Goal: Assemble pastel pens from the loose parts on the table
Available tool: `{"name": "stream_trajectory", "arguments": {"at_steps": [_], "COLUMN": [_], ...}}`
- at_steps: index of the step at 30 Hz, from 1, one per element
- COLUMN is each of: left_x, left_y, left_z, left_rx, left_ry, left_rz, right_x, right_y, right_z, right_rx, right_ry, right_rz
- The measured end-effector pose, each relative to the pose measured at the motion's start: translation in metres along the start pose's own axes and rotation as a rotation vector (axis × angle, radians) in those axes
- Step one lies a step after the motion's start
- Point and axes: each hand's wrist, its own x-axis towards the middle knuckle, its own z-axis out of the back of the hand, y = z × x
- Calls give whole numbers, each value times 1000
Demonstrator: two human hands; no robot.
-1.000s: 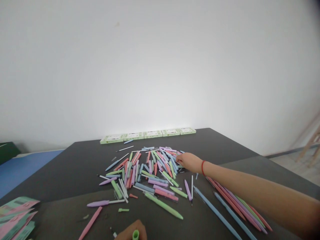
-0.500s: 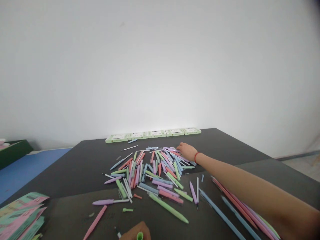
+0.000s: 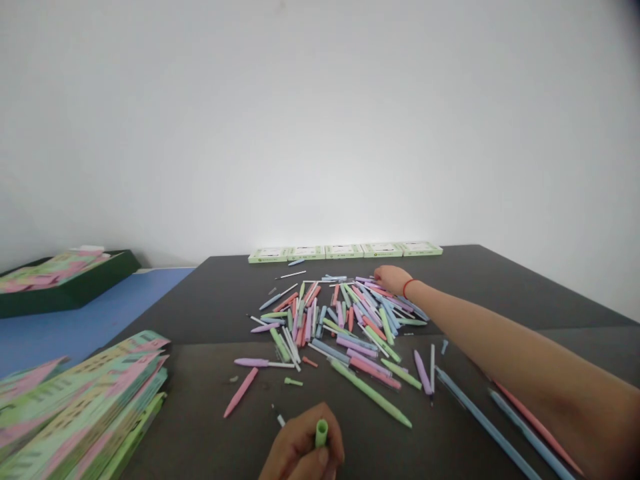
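My left hand (image 3: 306,445), at the bottom middle, is closed around an upright green pen barrel (image 3: 321,433) whose round open end faces up. Beside its knuckles a pen refill (image 3: 278,415) lies at a slant. Far across the table, my right hand (image 3: 393,279) has its fingers bent down at the back right of a heap of pen parts (image 3: 345,320). Its fingertips are small and partly hidden, so I cannot make out what they pinch. A long green pen barrel (image 3: 373,395) and a pink pen barrel (image 3: 241,392) lie on the near side.
Several flat pale-green boxes (image 3: 345,251) line the table's back edge by the wall. Printed paper packets (image 3: 100,407) are stacked at the left, near a dark green tray (image 3: 65,297) on a blue surface. Long blue pens (image 3: 485,420) lie under my right forearm.
The view has turned left and down, so everything appears further right and more of my left hand and the packets show. My right hand stays at the heap's back right.
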Motion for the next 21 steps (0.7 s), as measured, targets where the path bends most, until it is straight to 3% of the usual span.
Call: {"name": "stream_trajectory", "arguments": {"at_steps": [2,7,12,16,21], "left_x": [1,2,1,0,0], "left_y": [0,-12,-20,-20,-21], "left_z": [-1,-4,-9,-12,-13], "left_rx": [29,390,533,562,596], "left_ry": [21,49,143,113,98], "left_rz": [-56,-226,-301,-278,-262], "right_x": [-2,-13,-35,-73,-145], "right_y": [0,2,11,30,65], "right_z": [0,3,16,30,33], "right_rx": [-1,-12,-21,7,56], "right_ry": [11,10,-92,-154,-156], "right_rz": [17,46,44,141,318]}}
